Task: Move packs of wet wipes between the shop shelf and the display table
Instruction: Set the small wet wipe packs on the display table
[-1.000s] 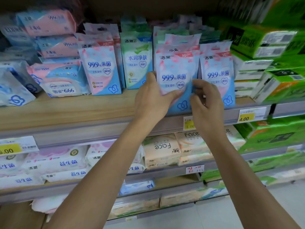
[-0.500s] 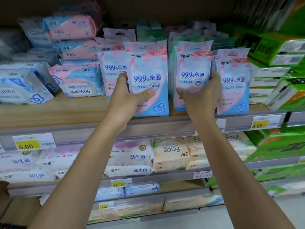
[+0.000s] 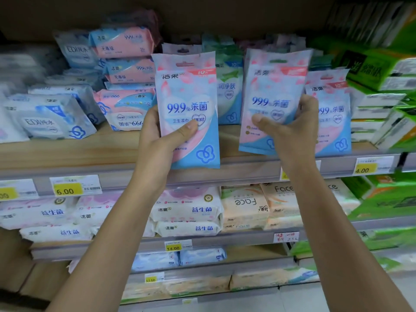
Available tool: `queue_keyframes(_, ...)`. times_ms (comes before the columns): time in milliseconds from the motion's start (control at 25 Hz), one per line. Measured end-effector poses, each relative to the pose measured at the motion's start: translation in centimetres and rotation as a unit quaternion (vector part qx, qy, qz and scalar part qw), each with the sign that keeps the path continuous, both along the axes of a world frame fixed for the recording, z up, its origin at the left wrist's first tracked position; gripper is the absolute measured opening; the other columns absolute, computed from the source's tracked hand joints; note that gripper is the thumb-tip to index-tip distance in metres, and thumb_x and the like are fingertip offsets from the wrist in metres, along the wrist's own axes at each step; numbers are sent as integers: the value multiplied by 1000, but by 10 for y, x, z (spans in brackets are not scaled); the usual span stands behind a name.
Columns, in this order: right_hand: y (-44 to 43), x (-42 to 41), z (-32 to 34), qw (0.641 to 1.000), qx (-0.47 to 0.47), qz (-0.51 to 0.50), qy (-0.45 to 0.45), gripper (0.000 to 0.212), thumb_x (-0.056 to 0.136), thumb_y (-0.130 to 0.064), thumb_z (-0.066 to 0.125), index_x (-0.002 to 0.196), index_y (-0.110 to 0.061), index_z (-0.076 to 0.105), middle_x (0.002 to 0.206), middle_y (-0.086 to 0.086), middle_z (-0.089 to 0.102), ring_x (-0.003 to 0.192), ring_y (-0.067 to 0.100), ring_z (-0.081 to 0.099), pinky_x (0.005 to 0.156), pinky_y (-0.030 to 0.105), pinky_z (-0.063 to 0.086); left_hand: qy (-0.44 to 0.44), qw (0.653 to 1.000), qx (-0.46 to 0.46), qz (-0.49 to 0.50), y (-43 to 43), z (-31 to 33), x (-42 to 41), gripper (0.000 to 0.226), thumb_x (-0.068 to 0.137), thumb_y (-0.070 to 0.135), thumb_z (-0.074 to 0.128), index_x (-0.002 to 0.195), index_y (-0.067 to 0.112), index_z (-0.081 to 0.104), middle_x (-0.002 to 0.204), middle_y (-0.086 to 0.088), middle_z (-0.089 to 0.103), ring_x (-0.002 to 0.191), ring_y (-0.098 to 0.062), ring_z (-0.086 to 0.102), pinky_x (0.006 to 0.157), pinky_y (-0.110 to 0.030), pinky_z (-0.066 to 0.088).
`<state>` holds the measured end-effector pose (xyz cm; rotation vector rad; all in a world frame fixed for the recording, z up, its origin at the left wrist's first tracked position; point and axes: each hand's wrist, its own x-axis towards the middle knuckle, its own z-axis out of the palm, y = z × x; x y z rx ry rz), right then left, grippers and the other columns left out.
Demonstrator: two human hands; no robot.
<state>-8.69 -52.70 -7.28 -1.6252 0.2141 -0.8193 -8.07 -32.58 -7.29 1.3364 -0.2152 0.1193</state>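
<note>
My left hand (image 3: 161, 136) grips a pink-and-blue wet wipes pack (image 3: 188, 93) upright, lifted in front of the wooden shelf (image 3: 67, 152), thumb across its front. My right hand (image 3: 290, 129) grips a second matching pack (image 3: 273, 86), tilted slightly, just above the shelf's front edge. A third matching pack (image 3: 333, 122) stands upright on the shelf right of my right hand, partly hidden by it. A green-and-white pack (image 3: 228, 93) stands behind, between the two held packs.
Stacked pink and blue wipes packs (image 3: 126, 75) and white-blue packs (image 3: 49, 115) fill the shelf's left. Green tissue boxes (image 3: 378, 70) crowd the right. Lower shelves hold white and peach packs (image 3: 186, 210). Price tags (image 3: 67, 188) line the shelf rail.
Both hands have drawn their packs off the shelf toward me and apart. The view has come closer and shifted right.
</note>
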Motion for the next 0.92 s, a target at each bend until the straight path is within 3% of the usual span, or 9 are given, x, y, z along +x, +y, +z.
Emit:
queue_keyframes(120,12,-25,10,995,48,68,-62,35,73,-8,79,99,-12,56,95,3,70,86,16,69,73,32,59,-1,1000,-19,16,18,0,-19,34,80,5,65,110,17,55,100,7,72,86,-6,69,66,-15,51)
queue_keyframes(200,26,-35,3,983,90,150,-49,35,73,-10,79,100,-15,57,99,3,71,92,22,70,76,38,59,5,999,-22,33,34,-5,-35,40,77,7,65,115,13,54,103,3,72,89,-9,69,67,-18,52)
queue_keyframes(360,61,-50,-46,949,125,280,72,52,67,-17,77,114,-9,58,108,5,72,97,24,70,77,39,58,55,994,-17,98,59,-39,-80,35,78,4,68,109,15,56,102,3,72,90,-9,70,67,-15,52)
queue_keyframes(520,84,-74,-111,898,128,371,201,44,74,-3,74,114,-6,58,104,5,73,89,20,71,69,31,58,142,967,-41,207,67,-99,-141,30,81,-1,63,107,12,57,101,3,74,94,-13,69,72,-20,55)
queue_keyframes(720,111,-119,-178,795,71,501,333,34,74,0,75,102,-11,60,92,3,74,79,19,71,66,34,59,281,875,-85,384,61,-164,-251,35,81,2,67,113,7,55,104,-7,72,87,-19,71,61,-24,57)
queue_keyframes(920,188,-190,-201,660,-42,660,356,37,74,-1,76,106,-12,60,101,4,73,93,21,70,83,38,57,339,744,-141,558,57,-191,-386,42,70,15,79,105,13,57,97,-2,74,80,-17,72,61,-28,57)
